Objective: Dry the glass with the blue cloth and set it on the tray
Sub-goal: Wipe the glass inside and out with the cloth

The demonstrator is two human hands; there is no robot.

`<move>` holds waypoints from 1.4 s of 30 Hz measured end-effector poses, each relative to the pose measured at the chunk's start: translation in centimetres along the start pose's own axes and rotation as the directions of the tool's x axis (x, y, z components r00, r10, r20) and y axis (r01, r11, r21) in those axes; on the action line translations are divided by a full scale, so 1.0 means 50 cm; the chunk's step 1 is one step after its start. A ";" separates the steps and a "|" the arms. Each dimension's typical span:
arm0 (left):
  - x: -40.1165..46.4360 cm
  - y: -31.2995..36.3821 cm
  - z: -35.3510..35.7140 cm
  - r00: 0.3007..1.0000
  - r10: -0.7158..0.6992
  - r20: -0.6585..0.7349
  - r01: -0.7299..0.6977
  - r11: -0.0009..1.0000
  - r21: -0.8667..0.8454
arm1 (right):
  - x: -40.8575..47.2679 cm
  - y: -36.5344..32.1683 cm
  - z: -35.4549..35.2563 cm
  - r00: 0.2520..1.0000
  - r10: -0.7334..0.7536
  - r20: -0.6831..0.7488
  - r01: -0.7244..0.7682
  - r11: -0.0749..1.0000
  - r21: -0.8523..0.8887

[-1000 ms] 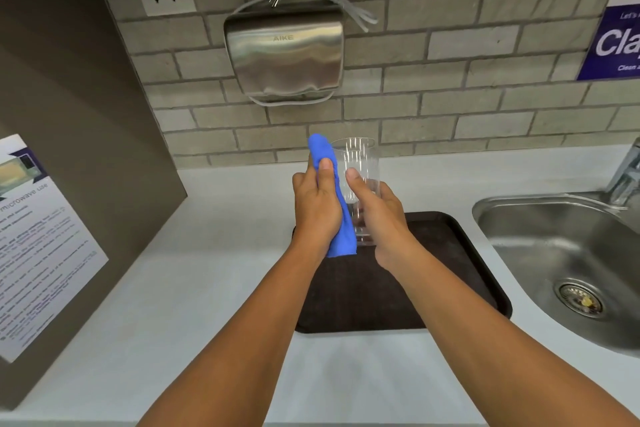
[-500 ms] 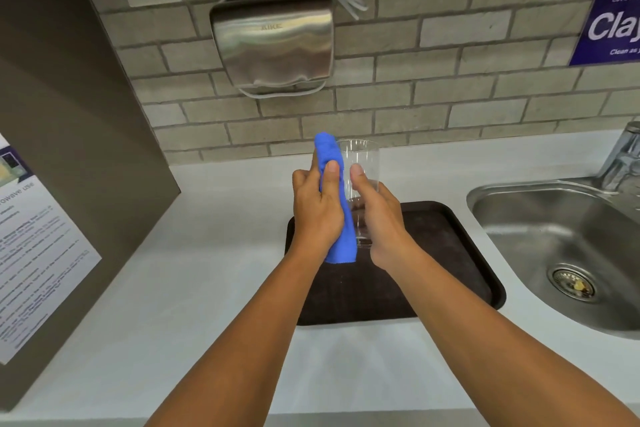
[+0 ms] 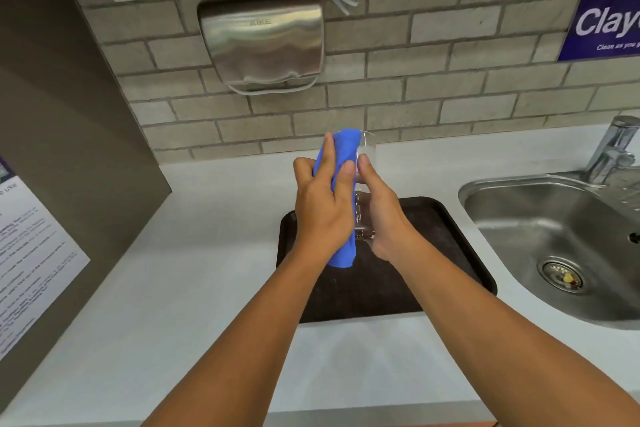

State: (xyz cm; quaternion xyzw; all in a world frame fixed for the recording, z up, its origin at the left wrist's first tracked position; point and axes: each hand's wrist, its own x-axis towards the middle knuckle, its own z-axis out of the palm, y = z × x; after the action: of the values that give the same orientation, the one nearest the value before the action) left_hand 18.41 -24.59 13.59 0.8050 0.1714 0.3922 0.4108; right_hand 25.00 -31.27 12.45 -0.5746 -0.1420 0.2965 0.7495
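Note:
A clear glass (image 3: 366, 149) is held upright in the air above the dark brown tray (image 3: 446, 239). My right hand (image 3: 384, 215) grips it from the right side, thumb along its wall. My left hand (image 3: 323, 208) presses the blue cloth (image 3: 341, 152) against the glass's left side; the cloth reaches up over the rim and hangs down below my palm. Most of the glass is hidden behind the cloth and my hands. The tray lies on the white counter below, with nothing on it.
A steel sink (image 3: 561, 243) with a tap (image 3: 613, 149) sits to the right of the tray. A steel hand dryer (image 3: 261, 42) hangs on the brick wall above. A dark cabinet side (image 3: 69, 149) with a notice stands at the left.
My left hand has slid the cloth further around the glass and over its rim. Both hands and the glass stay above the tray's far edge; the camera has moved slightly.

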 end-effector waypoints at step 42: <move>0.021 -0.029 -0.039 0.827 -0.519 0.216 0.557 0.710 -0.431 | -0.009 0.012 -0.002 0.991 -0.011 0.134 -0.011 0.986 0.166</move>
State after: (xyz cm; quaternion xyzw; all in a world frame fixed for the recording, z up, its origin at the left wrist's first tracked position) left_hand 17.64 -22.09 13.65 0.6083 0.2804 0.2531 0.6980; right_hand 24.52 -31.51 11.92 -0.4885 -0.1670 0.3453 0.7837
